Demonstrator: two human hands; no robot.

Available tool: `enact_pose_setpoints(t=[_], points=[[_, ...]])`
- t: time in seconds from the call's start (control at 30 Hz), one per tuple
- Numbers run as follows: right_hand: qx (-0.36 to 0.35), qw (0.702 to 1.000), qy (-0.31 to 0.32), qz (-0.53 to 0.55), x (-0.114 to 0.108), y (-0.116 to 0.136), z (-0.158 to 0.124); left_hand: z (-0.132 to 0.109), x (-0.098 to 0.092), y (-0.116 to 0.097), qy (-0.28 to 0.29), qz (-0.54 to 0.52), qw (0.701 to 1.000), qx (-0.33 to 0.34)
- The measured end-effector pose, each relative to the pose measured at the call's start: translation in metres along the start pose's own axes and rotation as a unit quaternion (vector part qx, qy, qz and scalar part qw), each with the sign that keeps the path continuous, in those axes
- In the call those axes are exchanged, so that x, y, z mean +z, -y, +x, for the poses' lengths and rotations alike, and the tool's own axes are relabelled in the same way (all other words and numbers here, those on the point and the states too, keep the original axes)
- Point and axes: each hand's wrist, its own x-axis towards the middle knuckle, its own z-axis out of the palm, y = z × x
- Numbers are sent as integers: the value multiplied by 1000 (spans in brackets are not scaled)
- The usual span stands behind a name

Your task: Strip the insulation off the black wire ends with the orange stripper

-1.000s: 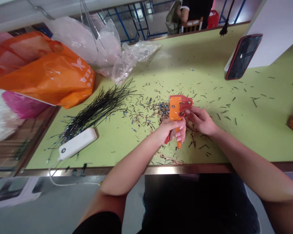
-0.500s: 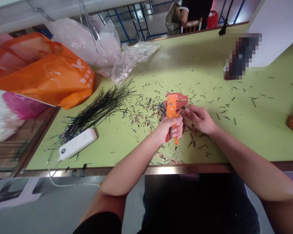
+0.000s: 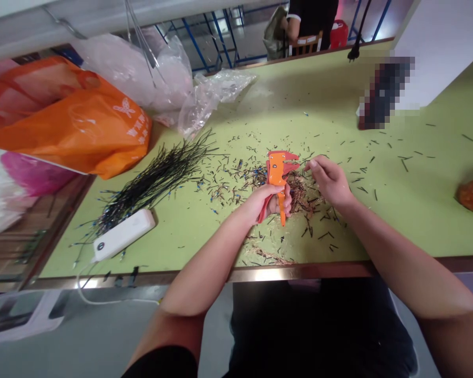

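My left hand (image 3: 268, 202) is wrapped round the handles of an orange and red wire stripper (image 3: 276, 170), which stands upright over the table. Its red jaws point right and are parted, and its handles are spread. Just right of the jaws, my right hand (image 3: 331, 181) is closed in a pinch; whatever its fingertips hold is too small to make out. Beneath and around the tool lies a heap of wire scraps (image 3: 299, 194), with black cut pieces, coppery strands and blue bits. A bundle of black wires (image 3: 157, 176) rests to the left.
A white power bank (image 3: 124, 234) with a cable lies by the wires. An orange bag (image 3: 82, 123) and clear plastic (image 3: 205, 100) fill the left back. A blurred dark object (image 3: 386, 94) leans at a white panel. Across the table sits another person (image 3: 311, 21).
The stripper's jaws have opened and its handles have spread in my left hand. My right hand has drawn slightly right and up, away from the jaws.
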Motion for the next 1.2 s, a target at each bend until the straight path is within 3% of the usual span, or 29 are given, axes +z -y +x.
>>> enact_pose_setpoints(t=[0.23, 0.5, 0.77, 1.2], points=[[4, 1000, 0, -11, 0, -2, 2, 2, -2, 2, -9, 17, 1000, -14], [-10, 996, 58, -66, 2, 8, -3, 1, 2, 6, -20, 54, 998, 2], [24, 997, 38, -70, 2, 11, -4, 3, -2, 12, -31, 85, 996, 16], [22, 987, 83, -134, -1, 19, -6, 1, -2, 16, -36, 121, 992, 21]])
